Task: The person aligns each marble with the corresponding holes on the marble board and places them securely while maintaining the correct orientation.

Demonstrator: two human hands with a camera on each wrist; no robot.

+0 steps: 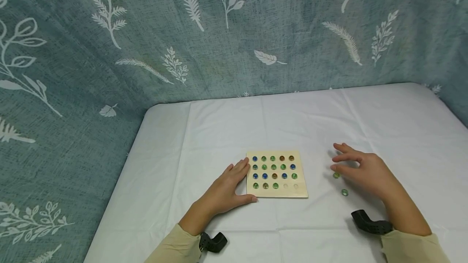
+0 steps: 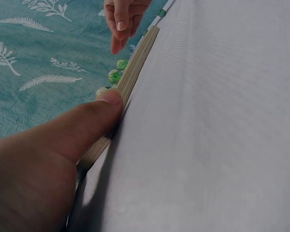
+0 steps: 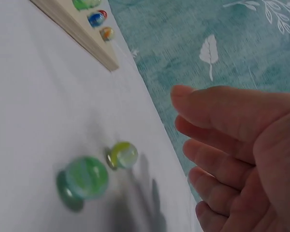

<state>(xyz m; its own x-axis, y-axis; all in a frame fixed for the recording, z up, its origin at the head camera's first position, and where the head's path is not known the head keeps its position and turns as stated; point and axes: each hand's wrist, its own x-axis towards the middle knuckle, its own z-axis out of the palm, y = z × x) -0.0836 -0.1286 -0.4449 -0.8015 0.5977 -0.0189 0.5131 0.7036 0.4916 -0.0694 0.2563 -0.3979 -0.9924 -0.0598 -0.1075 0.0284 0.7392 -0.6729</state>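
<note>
Pale wood is what my left hand [image 1: 223, 192] rests against: a square wooden board [image 1: 276, 173] drilled with a grid of shallow holes, lying flat on the white cloth-covered table [image 1: 226, 133]. I see the fingers laid out straight along the board's left edge and the thumb [image 2: 99, 113] pressed to its near edge; nothing is gripped, the hand simply steadies it. Most holes carry small glass marbles [image 1: 272, 167] in blue, green and amber, and two holes at the right end of the near row sit bare. From the left wrist view the board shows edge-on, with a few green marbles rising above its rim. My right hand [image 1: 362, 169] hovers over the cloth well to the right of the board, fingers loosely spread and slightly bent, holding nothing. Just beside its fingertips lies a yellow-green glass marble [image 1: 336, 175], and a little nearer to me a darker green glass marble [image 1: 345, 192]; both rest loose on the cloth, apart from the board. The right wrist view shows the two close together below the open palm, neither touched. Behind the table hangs a blue-grey curtain printed with white leaves [image 1: 234, 31].
</note>
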